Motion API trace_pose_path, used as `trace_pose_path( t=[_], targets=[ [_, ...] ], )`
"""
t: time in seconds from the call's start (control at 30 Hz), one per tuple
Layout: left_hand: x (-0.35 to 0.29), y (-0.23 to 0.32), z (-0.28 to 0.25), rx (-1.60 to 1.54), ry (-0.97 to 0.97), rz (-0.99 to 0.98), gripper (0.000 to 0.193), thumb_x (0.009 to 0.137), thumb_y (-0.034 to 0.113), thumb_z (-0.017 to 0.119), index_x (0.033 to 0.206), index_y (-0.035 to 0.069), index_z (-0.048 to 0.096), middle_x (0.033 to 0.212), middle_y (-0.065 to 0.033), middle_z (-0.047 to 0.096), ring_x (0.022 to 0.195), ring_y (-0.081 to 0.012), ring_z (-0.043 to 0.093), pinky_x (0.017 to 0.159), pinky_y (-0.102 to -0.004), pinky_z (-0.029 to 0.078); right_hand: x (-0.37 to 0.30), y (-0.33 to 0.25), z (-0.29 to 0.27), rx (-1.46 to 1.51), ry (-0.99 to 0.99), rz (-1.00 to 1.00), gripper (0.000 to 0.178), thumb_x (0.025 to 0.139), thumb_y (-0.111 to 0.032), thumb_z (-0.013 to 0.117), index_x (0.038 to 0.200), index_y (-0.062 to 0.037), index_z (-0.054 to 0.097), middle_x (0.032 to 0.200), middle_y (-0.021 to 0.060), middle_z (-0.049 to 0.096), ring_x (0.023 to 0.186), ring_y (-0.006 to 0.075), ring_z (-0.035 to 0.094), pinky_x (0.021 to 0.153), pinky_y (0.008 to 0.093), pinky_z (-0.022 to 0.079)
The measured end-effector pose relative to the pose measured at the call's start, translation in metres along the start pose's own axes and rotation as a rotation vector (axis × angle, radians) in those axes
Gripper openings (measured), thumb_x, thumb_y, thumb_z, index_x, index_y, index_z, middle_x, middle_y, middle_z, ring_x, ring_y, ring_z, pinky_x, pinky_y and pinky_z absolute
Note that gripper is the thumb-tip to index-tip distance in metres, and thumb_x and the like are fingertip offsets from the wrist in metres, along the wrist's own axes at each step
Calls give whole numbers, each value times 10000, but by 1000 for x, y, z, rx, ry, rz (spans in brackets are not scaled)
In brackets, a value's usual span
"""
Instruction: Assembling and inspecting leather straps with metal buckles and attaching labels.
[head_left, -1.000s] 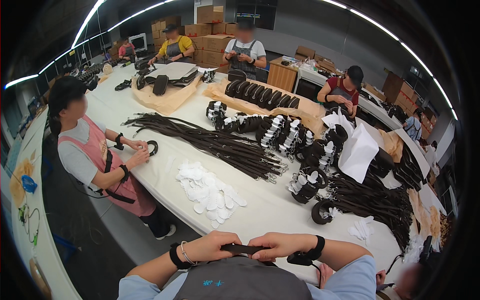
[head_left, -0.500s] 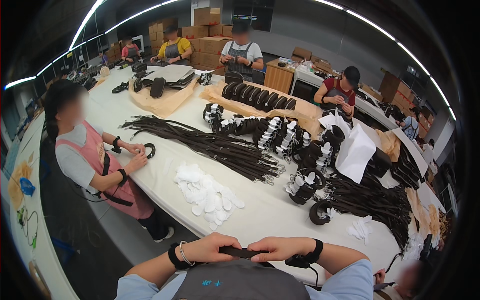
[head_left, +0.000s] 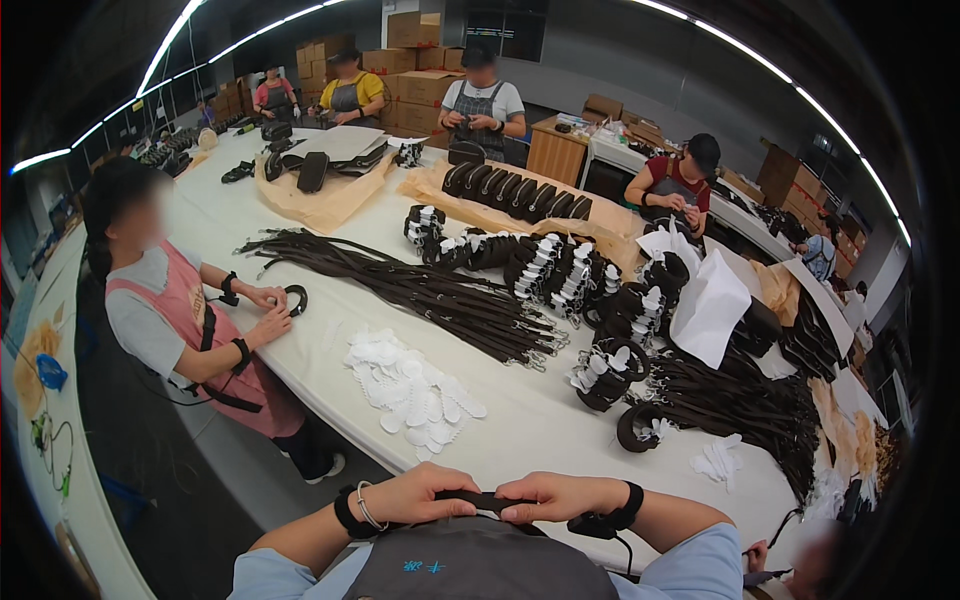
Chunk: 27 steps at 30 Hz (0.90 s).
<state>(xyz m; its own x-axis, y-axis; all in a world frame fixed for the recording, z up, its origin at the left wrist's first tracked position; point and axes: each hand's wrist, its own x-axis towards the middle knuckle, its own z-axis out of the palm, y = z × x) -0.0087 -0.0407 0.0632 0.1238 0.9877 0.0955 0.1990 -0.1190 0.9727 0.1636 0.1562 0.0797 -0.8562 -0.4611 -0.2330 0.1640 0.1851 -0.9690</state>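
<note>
My left hand (head_left: 432, 493) and my right hand (head_left: 562, 497) are close together at the near table edge, just above my grey apron. Both are closed on a short stretch of dark strap (head_left: 484, 501), thumbs on top, one hand at each side of it. The rest of the strap is hidden by my hands and apron. Beyond my left hand lies a loose pile of white scalloped pieces (head_left: 408, 395). Past my right hand sits a coiled dark strap (head_left: 633, 428) with white pieces on it, beside a small stack of white pieces (head_left: 717, 458).
Long dark straps with metal clips (head_left: 420, 295) lie across the white table (head_left: 520, 410). Rows of coiled straps with white tags (head_left: 535, 265) and dark cases (head_left: 515, 190) stand farther back. A co-worker in a pink apron (head_left: 235, 360) handles a dark coil at the left edge.
My hands stay closed on the strap, and its middle now arches slightly more. The view has shifted slightly. Far off, a co-worker in pink stands more upright.
</note>
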Motion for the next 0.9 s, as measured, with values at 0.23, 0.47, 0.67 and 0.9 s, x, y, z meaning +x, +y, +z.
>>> trace_pose_path(
  t=[0.23, 0.47, 0.67, 0.9],
  targets=[
    [3, -3, -1, 86, 58, 118, 213, 885, 174, 677, 1023, 16, 640, 851, -78, 636, 738, -200, 608, 667, -285, 461, 3, 5, -1, -170, 14, -75, 333, 1013, -331, 461, 1005, -5, 529, 743, 72, 500, 700, 169, 453, 667, 307, 415],
    [3, -1, -3, 92, 80, 143, 227, 891, 145, 660, 1086, 32, 632, 882, -80, 628, 767, -197, 590, 690, -289, 456, 6, -6, 2, -190, 90, -111, 345, 1021, -335, 433, 1045, 1, 504, 744, 74, 506, 701, 172, 484, 664, 312, 420],
    [2, -1, 1, 120, 132, 137, 236, 891, 132, 653, 1105, 36, 630, 886, -81, 628, 772, -202, 590, 695, -286, 457, 3, -2, 1, -98, 88, -56, 337, 1026, -342, 418, 1030, -21, 519, 705, 12, 468, 651, 124, 442, 605, 280, 399],
    [1, -2, 2, 122, 125, 114, 238, 900, 150, 647, 1110, 40, 629, 889, -86, 648, 782, -202, 613, 709, -290, 471, 2, -5, 2, 193, 21, 47, 321, 1031, -344, 406, 1016, -48, 528, 685, -30, 408, 611, 64, 377, 547, 223, 339]
  ],
)
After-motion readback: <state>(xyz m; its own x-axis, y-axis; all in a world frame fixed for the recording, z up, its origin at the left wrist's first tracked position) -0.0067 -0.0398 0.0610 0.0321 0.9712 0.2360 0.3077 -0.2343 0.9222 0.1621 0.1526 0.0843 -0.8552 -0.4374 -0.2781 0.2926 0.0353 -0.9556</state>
